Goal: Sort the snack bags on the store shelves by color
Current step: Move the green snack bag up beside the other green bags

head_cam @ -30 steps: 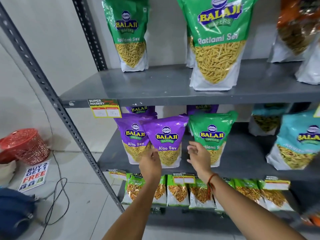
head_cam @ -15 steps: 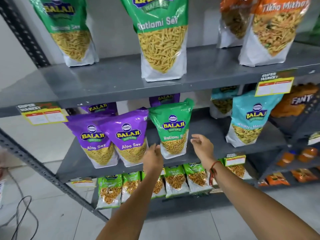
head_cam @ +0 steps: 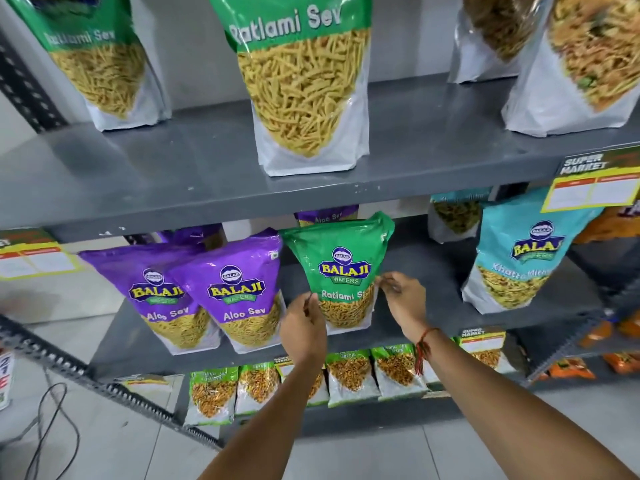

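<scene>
A green Ratlami Sev bag [head_cam: 341, 258] stands upright on the middle shelf [head_cam: 426, 271]. My left hand [head_cam: 303, 323] pinches its lower left edge and my right hand [head_cam: 403, 299] pinches its right edge. To its left stand two purple Aloo Sev bags [head_cam: 159, 285] [head_cam: 239, 282], with more purple bags behind. A teal bag [head_cam: 523, 254] stands to the right. Two green Ratlami Sev bags [head_cam: 100, 57] [head_cam: 304, 81] sit on the upper shelf [head_cam: 207, 174], beside orange-topped bags [head_cam: 581, 60].
Small green snack packets [head_cam: 349, 375] line the bottom shelf. Yellow price tags [head_cam: 595, 185] hang from the shelf edges. A slotted steel upright [head_cam: 104, 386] runs diagonally at the left. A black cable [head_cam: 52, 427] lies on the tiled floor. Orange packets [head_cam: 571, 368] lie at the lower right.
Both hands have moved up to the green bag on the middle shelf and taken hold of its two edges. The view has shifted closer to the shelf.
</scene>
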Demonstrator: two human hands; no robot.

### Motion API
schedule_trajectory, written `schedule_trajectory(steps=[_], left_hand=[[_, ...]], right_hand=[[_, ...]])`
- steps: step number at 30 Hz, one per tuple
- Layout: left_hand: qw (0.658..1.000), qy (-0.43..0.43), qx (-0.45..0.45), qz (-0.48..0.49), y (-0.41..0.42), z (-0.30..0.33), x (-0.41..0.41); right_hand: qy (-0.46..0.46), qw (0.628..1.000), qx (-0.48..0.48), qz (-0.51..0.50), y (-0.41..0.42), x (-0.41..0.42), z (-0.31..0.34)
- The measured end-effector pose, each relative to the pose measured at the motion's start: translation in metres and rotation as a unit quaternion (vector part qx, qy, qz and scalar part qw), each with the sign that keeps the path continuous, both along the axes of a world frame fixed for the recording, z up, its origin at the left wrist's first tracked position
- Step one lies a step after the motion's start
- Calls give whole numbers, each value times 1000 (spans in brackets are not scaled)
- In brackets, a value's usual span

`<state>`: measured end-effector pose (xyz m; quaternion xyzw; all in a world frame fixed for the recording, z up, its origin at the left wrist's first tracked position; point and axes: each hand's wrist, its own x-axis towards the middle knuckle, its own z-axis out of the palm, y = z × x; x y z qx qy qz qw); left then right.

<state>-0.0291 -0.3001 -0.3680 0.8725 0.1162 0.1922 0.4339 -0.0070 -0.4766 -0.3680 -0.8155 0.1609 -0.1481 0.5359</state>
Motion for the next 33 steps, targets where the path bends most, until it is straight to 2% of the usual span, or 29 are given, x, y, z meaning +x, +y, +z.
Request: schedule_trajectory(steps=[5,11,17,22,27,33], left_hand=[[999,23,-34,-19,-9,0,-19],[997,-6,-59,-58,-20,4,-83],[992,-48,-95,-62,-3,34,-143],[983,-144,-115,-25,34,96,-164],[946,-257,-195,29,87,180,-150],[932,-322,-150,71,156,276,-106]], right_hand=[[-15,999,10,-33,-9,-24,-4],[-23,998,0,-55,-20,-95,2],[-51,999,-8,-10,-13,-154,33],[-123,991,-18,40,25,-171,94],[-236,967,-20,94,84,-153,185],[-306,942,28,137,150,-94,274]])
